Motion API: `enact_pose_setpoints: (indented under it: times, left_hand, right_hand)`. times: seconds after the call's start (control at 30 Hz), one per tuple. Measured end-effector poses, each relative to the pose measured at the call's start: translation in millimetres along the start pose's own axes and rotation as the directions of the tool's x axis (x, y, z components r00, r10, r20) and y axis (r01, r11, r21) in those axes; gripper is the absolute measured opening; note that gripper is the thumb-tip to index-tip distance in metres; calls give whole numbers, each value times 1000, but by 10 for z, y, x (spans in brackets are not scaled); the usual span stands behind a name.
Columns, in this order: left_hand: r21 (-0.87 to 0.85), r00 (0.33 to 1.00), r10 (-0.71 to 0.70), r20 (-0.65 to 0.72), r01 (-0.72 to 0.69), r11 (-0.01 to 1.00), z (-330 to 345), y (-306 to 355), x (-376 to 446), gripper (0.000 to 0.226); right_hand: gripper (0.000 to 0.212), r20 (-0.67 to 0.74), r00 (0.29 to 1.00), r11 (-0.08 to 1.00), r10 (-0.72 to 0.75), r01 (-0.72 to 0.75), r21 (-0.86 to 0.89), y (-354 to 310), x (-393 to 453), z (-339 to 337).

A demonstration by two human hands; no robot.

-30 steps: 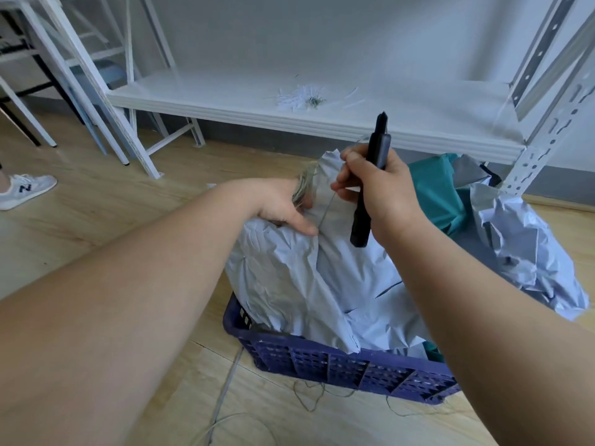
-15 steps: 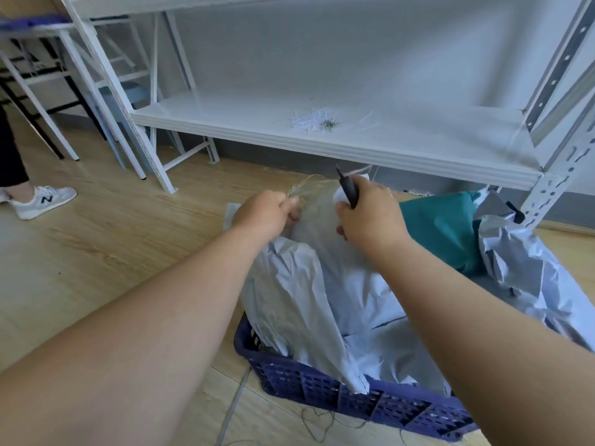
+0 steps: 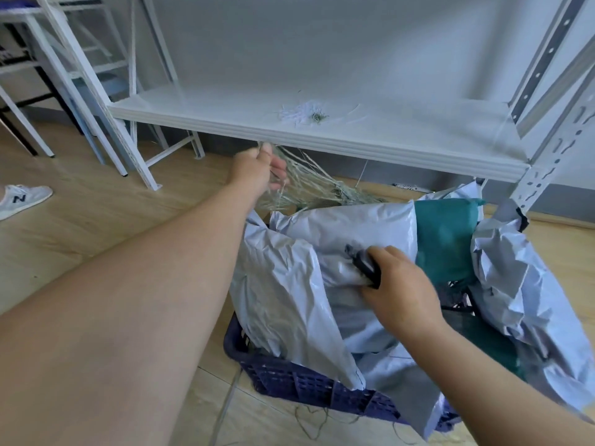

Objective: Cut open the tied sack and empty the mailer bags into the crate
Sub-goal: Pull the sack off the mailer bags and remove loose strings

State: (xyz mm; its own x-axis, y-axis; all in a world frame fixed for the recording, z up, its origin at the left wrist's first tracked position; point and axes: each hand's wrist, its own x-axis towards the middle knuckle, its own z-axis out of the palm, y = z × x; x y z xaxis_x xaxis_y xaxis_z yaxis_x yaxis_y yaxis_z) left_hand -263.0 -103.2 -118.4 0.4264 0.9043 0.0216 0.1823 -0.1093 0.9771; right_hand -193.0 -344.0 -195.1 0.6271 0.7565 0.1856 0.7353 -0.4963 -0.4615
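The grey mailer bags [image 3: 322, 284] sit piled in the blue crate [image 3: 309, 384] on the wood floor [image 3: 96, 226], with a green bag [image 3: 446, 243] among them. The left hand [image 3: 254, 170] is raised near the white shelf [image 3: 322, 140] and grips a bunch of loose string [image 3: 309, 188]. The right hand [image 3: 397, 291] rests on the bags and holds a black cutter [image 3: 363, 263]. A white shoe [image 3: 22, 199] stands far left.

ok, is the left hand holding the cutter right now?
No: the left hand grips a bundle of loose twine, while the black cutter sits in the right hand over the grey mailer bags.
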Motion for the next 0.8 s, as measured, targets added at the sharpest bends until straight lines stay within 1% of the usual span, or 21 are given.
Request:
enact_pose_setpoints:
  times: [0.03,0.07,0.13,0.17,0.2,0.23,0.27,0.3,0.33,0.37,0.4,0.43,0.47,0.5,0.53,0.6,0.63,0.67,0.7,0.77,0.8]
  left_hand:
    - [-16,999,32,-11,-33,999,30,73,22,41]
    - [-27,997,70,-32,-71,997,52,131,43,41]
    - [-43,988,138,-64,-141,989,74,218,81,42]
    - [-35,985,162,-55,-164,986,81,238,94,42]
    - [-11,984,176,-30,-176,984,85,240,94,42]
    - [9,984,180,-6,-180,984,89,237,87,43]
    - [9,984,179,9,-179,984,89,234,90,43]
    - [-5,984,177,17,-177,984,79,234,95,44]
    - [-24,985,172,31,-171,985,59,233,96,44]
    - [-37,985,166,56,-164,986,34,235,96,45]
    - [-35,983,159,87,-156,987,11,240,99,44]
    - [-19,981,150,119,-149,989,-4,247,103,44]
    - [-1,979,142,148,-144,990,-10,255,108,44]
    - [8,976,136,170,-139,990,-10,265,110,43]
    - [9,974,129,187,-133,991,-5,279,114,43]
    - [9,973,112,203,-116,993,4,312,127,43]
    - [12,974,101,201,-105,994,7,325,131,43]
    - [10,977,89,193,-93,996,8,333,134,43]
    - [1,981,77,178,-78,997,7,337,139,44]
    - [-26,991,56,124,-53,998,4,332,164,45]
    - [-33,995,57,85,-54,998,2,323,180,45]
  right_hand:
    - [24,-24,1000,1000,1,0,28,21,-16,45]
    - [26,-85,996,997,-1,8,77,35,-20,68]
    - [33,-180,982,983,-63,91,157,97,9,81]
    - [34,-155,983,978,-101,127,165,133,46,81]
    - [35,-72,991,980,-117,127,156,165,78,79]
    - [36,51,991,983,-120,112,145,195,93,79]
    - [37,150,982,984,-118,95,152,222,102,93]
    - [39,175,979,977,-109,73,199,224,102,103]
    - [41,125,988,955,-96,56,290,180,100,89]
    - [40,3,997,919,-74,67,389,115,110,51]
    - [38,-154,987,891,-54,117,439,39,143,0]
    - [39,-294,955,891,-48,173,418,-34,201,-59]
    - [44,-377,925,908,-47,197,370,-99,287,-127]
    - [52,-397,917,937,-42,174,302,-151,397,-201]
    - [61,-344,939,967,-23,109,230,-181,519,-275]
    - [76,-117,991,991,62,-47,129,-184,721,-367]
    - [78,-5,995,990,104,-103,97,-173,763,-360]
    - [73,67,990,988,128,-133,80,-164,753,-320]
    - [60,71,990,990,125,-129,63,-153,692,-249]
    - [32,-45,997,997,56,-54,50,-90,463,-37]
    - [26,-73,997,999,24,-20,44,-38,335,76]
